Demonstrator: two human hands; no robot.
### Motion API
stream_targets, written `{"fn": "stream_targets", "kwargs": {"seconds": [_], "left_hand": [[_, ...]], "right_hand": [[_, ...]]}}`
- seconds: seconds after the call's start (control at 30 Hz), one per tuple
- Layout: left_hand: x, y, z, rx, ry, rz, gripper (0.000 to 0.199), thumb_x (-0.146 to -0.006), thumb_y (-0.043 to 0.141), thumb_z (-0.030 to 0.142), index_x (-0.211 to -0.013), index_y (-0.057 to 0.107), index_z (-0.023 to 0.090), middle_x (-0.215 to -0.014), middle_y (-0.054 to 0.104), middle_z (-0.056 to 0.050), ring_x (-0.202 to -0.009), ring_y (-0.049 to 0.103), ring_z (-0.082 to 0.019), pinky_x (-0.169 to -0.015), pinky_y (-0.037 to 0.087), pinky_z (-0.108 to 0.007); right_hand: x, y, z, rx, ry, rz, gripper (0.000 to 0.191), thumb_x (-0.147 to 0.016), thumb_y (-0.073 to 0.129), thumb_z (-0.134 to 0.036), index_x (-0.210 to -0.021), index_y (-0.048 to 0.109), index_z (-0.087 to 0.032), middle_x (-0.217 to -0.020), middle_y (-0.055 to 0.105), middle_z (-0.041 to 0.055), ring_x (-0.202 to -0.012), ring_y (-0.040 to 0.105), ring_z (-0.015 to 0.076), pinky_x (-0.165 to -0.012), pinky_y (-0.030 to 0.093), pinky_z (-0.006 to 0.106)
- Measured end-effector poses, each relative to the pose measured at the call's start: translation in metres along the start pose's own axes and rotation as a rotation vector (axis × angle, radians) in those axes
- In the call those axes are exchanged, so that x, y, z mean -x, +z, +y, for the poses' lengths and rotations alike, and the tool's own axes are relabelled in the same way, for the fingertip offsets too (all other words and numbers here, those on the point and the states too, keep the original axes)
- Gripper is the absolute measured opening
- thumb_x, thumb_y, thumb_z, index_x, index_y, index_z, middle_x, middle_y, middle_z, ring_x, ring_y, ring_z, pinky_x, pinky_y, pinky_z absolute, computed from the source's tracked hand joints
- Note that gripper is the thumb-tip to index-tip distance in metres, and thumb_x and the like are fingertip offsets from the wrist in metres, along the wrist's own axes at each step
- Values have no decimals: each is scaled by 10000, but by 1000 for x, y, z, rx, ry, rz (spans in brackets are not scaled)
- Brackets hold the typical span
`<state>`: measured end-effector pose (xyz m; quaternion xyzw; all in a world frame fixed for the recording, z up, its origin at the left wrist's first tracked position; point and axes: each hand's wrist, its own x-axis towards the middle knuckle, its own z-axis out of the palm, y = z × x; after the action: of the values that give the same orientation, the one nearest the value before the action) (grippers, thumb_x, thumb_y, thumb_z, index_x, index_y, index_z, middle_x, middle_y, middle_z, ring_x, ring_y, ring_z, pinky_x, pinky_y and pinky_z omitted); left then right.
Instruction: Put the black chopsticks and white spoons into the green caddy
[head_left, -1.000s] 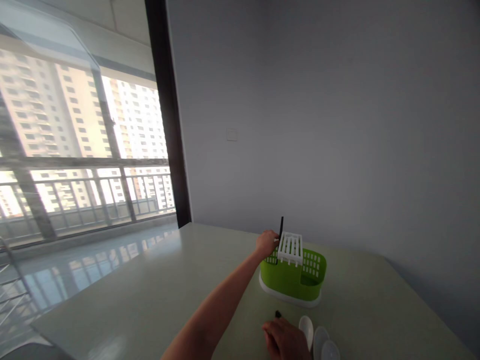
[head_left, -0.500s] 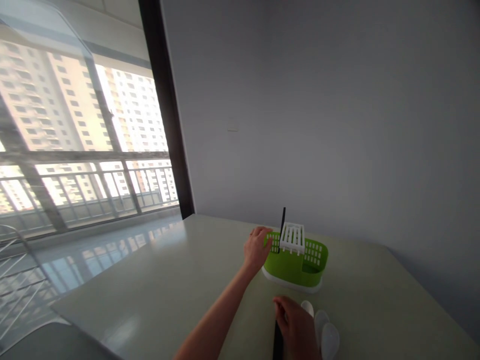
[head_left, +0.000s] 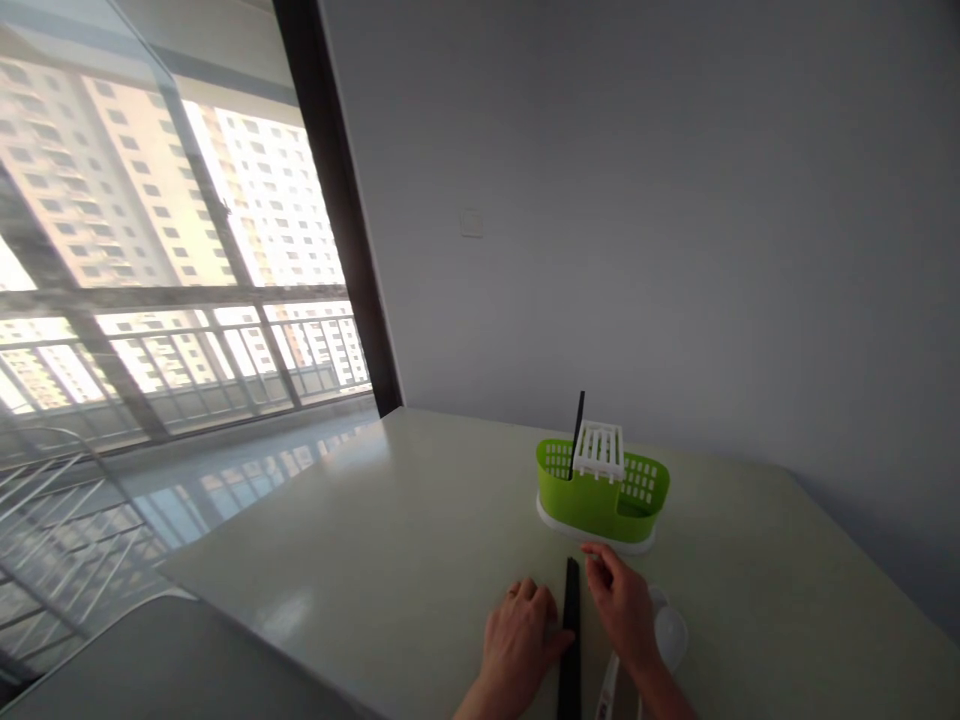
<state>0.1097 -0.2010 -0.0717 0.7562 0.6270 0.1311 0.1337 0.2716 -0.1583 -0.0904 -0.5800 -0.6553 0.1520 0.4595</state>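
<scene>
Several long black sticks (head_left: 571,640), apparently chopsticks, lie side by side on the table. My left hand (head_left: 521,635) rests just left of them, its fingers spread and bent, the thumb reaching onto the sticks. To their right, my right hand (head_left: 622,605) is raised a little, fingers curled and fingertips drawn together near the sticks' far end; anything in that pinch is too small to make out. White spoons (head_left: 671,638) lie partly under my right hand and forearm. Beyond both hands stands a green basket (head_left: 592,505) with a white base, and one black stick (head_left: 578,420) leans upright in it.
A white slatted rack (head_left: 600,450) sits across the basket's middle. The pale table (head_left: 420,540) reaches back to a grey wall (head_left: 637,250). A grey chair back (head_left: 187,660) is at the lower left, near a white metal rack (head_left: 60,530) and a large window.
My left hand has come back from the basket's left side to the black sticks. My right hand has moved forward past the sticks' far end. The view has tilted slightly.
</scene>
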Motion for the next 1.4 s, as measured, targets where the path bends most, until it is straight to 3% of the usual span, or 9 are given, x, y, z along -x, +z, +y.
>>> {"fn": "stream_targets", "kwargs": {"seconds": [0.27, 0.47, 0.7, 0.9, 1.03, 1.1, 1.23, 1.4], "left_hand": [[-9, -17, 1, -156, -124, -88, 239, -705, 577, 262, -931, 625, 204, -964, 618, -67, -896, 598, -221, -733, 470, -308], [-22, -19, -5, -323, -225, -19, 375, -801, 317, 9, -935, 656, 96, -888, 643, -174, -886, 624, -244, -705, 491, -329], [-33, -25, -19, -309, -174, -18, 321, -723, 411, 13, -897, 662, 114, -841, 663, -157, -865, 631, -242, -706, 475, -317], [-32, -37, -25, -135, -155, 86, 215, -669, 479, 129, -815, 631, 171, -806, 672, -71, -747, 628, -197, -618, 421, -257], [-32, -50, -12, 80, -100, 174, 160, -654, 496, 161, -751, 619, 195, -701, 635, -6, -656, 576, -135, -568, 361, -213], [-31, -54, -1, 185, -53, 221, 156, -659, 489, 148, -734, 620, 191, -664, 606, 9, -619, 542, -110, -566, 352, -200], [-27, -55, 17, 366, 74, 337, 225, -667, 476, 121, -800, 640, 198, -701, 574, 16, -619, 506, -89, -592, 367, -184], [-21, -52, 21, 487, 70, 390, 197, -684, 455, 129, -765, 623, 192, -700, 536, 15, -618, 501, -86, -578, 392, -175]], "right_hand": [[2, -2, -8, 118, -43, -70, 253, -868, 402, -342, -948, 626, -254, -826, 697, 9, -639, 623, 172, -587, 416, 266], [5, -1, -12, 168, -135, -78, 258, -874, 392, -309, -971, 619, -237, -877, 698, 22, -691, 638, 178, -610, 425, 272], [5, -1, -17, 166, -225, -90, 249, -861, 395, -254, -953, 626, -233, -891, 692, 24, -782, 645, 182, -664, 442, 270], [7, 1, -24, 191, -221, -196, 147, -826, 484, -248, -843, 630, -238, -737, 650, -5, -697, 607, 172, -644, 405, 270], [11, 8, -25, 44, -239, -362, 188, -772, 577, -300, -939, 628, -231, -701, 633, -28, -617, 571, 143, -599, 390, 242], [13, 12, -24, -32, -231, -408, 179, -748, 598, -314, -897, 627, -218, -667, 626, -37, -558, 538, 124, -545, 366, 224], [13, 18, -23, -171, -192, -401, 88, -748, 561, -267, -707, 580, -192, -566, 561, -55, -484, 466, 91, -474, 305, 198], [11, 15, -27, -256, -188, -381, 140, -760, 540, -283, -658, 550, -188, -524, 489, -69, -456, 399, 76, -450, 266, 194]]}}
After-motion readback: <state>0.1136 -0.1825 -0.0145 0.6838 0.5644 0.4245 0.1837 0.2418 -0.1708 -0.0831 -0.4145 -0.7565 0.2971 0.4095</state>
